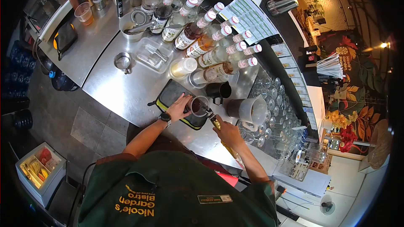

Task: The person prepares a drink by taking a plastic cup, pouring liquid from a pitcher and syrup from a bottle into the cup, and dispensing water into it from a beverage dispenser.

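Note:
My left hand (179, 108), with a watch on its wrist, is closed against the side of a clear cup (198, 105) holding dark liquid. The cup is over a dark grey pad with yellow-green trim (171, 93) on the steel counter. In my right hand (228, 133) is a gold-yellow tool with a black head (215, 122); its head reaches the cup's rim, and a gold length continues below my hand. What kind of tool it is, I cannot make out. Just right of the cup stand a black pitcher (219, 91) and a translucent jug (249, 111) with dark liquid.
Several syrup bottles (198, 46) crowd the back of the counter. A clear tray (153, 55), a small metal cup (123, 61) and a white-lidded jar (183, 67) stand left of them. Upturned glasses (269, 105) fill a mat on the right.

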A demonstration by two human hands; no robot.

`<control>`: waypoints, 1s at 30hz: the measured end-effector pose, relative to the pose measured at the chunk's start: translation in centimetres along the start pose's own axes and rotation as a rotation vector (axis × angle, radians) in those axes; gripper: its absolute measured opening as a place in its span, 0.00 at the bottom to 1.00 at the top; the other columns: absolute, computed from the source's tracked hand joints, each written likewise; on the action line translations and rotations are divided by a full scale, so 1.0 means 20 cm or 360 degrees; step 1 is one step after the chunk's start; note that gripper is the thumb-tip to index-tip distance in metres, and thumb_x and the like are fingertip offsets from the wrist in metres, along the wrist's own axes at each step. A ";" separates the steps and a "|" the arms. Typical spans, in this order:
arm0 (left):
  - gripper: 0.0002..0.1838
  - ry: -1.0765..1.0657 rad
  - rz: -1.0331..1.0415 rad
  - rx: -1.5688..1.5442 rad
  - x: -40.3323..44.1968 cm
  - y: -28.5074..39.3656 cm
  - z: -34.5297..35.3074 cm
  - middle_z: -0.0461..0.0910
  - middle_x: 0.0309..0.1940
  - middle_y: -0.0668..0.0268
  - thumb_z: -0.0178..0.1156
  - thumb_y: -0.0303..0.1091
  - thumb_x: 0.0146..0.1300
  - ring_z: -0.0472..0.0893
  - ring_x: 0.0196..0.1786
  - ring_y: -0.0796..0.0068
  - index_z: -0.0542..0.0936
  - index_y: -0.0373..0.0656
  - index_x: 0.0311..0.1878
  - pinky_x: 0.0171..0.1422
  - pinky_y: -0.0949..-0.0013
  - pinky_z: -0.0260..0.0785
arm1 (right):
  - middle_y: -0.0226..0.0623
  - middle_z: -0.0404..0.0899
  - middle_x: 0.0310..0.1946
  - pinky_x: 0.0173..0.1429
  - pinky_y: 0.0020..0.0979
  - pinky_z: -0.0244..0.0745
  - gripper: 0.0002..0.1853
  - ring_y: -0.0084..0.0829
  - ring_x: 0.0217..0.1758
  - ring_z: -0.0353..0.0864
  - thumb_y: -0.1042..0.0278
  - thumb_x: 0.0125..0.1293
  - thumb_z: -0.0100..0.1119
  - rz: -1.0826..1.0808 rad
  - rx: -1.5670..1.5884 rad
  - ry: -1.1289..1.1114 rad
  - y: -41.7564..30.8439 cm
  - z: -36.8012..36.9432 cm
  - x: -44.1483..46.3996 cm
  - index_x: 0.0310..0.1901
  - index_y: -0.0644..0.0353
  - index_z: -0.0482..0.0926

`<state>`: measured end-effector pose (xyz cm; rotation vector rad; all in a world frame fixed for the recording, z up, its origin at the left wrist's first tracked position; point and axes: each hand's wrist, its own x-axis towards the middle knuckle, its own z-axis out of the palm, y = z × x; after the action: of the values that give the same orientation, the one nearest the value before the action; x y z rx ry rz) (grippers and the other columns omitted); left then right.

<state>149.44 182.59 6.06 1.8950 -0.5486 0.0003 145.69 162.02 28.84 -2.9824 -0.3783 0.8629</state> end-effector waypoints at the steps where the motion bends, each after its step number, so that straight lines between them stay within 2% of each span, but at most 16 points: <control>1: 0.44 -0.0006 -0.0003 0.0003 0.00 0.00 0.00 0.70 0.62 0.49 0.71 0.32 0.50 0.70 0.67 0.54 0.60 0.35 0.69 0.81 0.50 0.44 | 0.55 0.82 0.33 0.41 0.50 0.77 0.30 0.53 0.38 0.83 0.52 0.68 0.56 -0.0048 0.0026 0.0041 0.00 0.02 0.00 0.67 0.54 0.60; 4: 0.44 0.0013 0.0014 0.0016 -0.01 -0.01 0.01 0.70 0.62 0.49 0.71 0.32 0.49 0.69 0.67 0.54 0.60 0.36 0.69 0.81 0.50 0.44 | 0.50 0.82 0.33 0.37 0.52 0.77 0.30 0.52 0.35 0.83 0.54 0.67 0.57 -0.0079 0.0022 0.0066 -0.01 0.03 0.03 0.66 0.54 0.59; 7: 0.44 -0.0017 -0.0006 0.0006 0.00 -0.01 0.01 0.70 0.62 0.49 0.71 0.32 0.49 0.69 0.67 0.54 0.60 0.36 0.69 0.81 0.50 0.44 | 0.51 0.82 0.33 0.38 0.53 0.77 0.30 0.53 0.35 0.83 0.54 0.67 0.57 0.0052 0.0034 0.0068 -0.04 -0.03 0.05 0.66 0.55 0.59; 13: 0.44 -0.0005 0.0011 -0.0002 0.00 -0.01 0.00 0.70 0.63 0.49 0.71 0.32 0.50 0.69 0.67 0.54 0.60 0.36 0.69 0.81 0.50 0.44 | 0.51 0.82 0.33 0.38 0.52 0.77 0.30 0.51 0.36 0.84 0.54 0.67 0.56 0.0100 -0.0049 0.0002 0.02 -0.02 0.01 0.66 0.55 0.59; 16: 0.41 -0.0015 0.0015 0.0045 0.00 0.00 -0.01 0.70 0.62 0.49 0.69 0.37 0.53 0.68 0.67 0.54 0.61 0.33 0.67 0.81 0.53 0.45 | 0.49 0.82 0.32 0.38 0.51 0.77 0.30 0.50 0.36 0.83 0.54 0.67 0.56 0.0035 -0.0058 -0.0007 -0.01 -0.03 -0.01 0.66 0.55 0.59; 19: 0.40 0.0000 0.0030 0.0036 0.00 0.01 -0.01 0.70 0.62 0.49 0.69 0.36 0.53 0.69 0.67 0.54 0.62 0.33 0.67 0.81 0.53 0.45 | 0.48 0.82 0.32 0.38 0.50 0.77 0.31 0.50 0.35 0.83 0.54 0.67 0.57 -0.0074 -0.0006 0.0076 -0.02 0.01 0.00 0.66 0.55 0.59; 28: 0.40 -0.0036 -0.0011 0.0013 0.00 0.02 -0.02 0.70 0.62 0.48 0.69 0.35 0.53 0.69 0.67 0.53 0.61 0.34 0.67 0.81 0.53 0.45 | 0.49 0.81 0.30 0.37 0.50 0.77 0.29 0.51 0.33 0.83 0.54 0.67 0.57 0.0076 -0.0053 0.0079 -0.01 -0.01 0.01 0.65 0.55 0.60; 30: 0.42 -0.0029 -0.0009 0.0003 0.00 0.02 -0.02 0.70 0.62 0.49 0.70 0.33 0.52 0.69 0.67 0.54 0.60 0.34 0.68 0.81 0.52 0.44 | 0.54 0.81 0.30 0.39 0.51 0.77 0.29 0.54 0.35 0.83 0.52 0.67 0.56 0.0026 0.0019 0.0064 0.01 0.04 0.00 0.65 0.54 0.61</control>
<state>149.45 182.78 6.55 1.8998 -0.5560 -0.0199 145.25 161.79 28.23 -2.9905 -0.3471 0.8019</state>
